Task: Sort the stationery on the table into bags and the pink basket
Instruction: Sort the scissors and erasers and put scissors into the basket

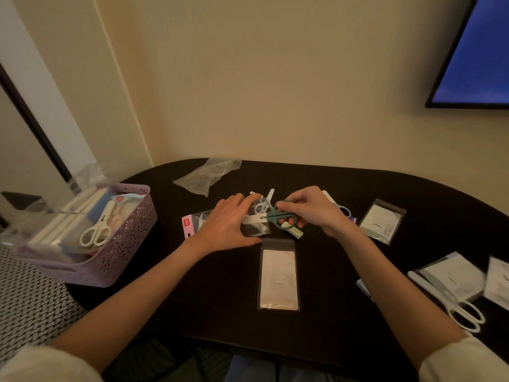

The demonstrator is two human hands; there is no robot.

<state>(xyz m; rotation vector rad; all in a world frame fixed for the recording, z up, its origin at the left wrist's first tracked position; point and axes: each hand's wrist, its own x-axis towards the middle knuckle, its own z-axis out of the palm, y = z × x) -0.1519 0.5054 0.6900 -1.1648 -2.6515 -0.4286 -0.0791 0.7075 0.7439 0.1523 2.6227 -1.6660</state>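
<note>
Here the green-handled scissors (pixel 278 216) sit at the middle of the dark desk (pixel 330 312), their looped plastic handles pinched in the curled fingers (pixel 286 206) of the right hand (pixel 311 209), the pale blade pointing left toward the left hand (pixel 228 224). That hand lies flat with straight fingers pressing on a crinkled clear plastic bag (pixel 256 224) just beside the blade. At the desk's left edge stands the pink basket (pixel 121 244), its plastic walls perforated, holding white scissors (pixel 96 232) among bagged items.
</note>
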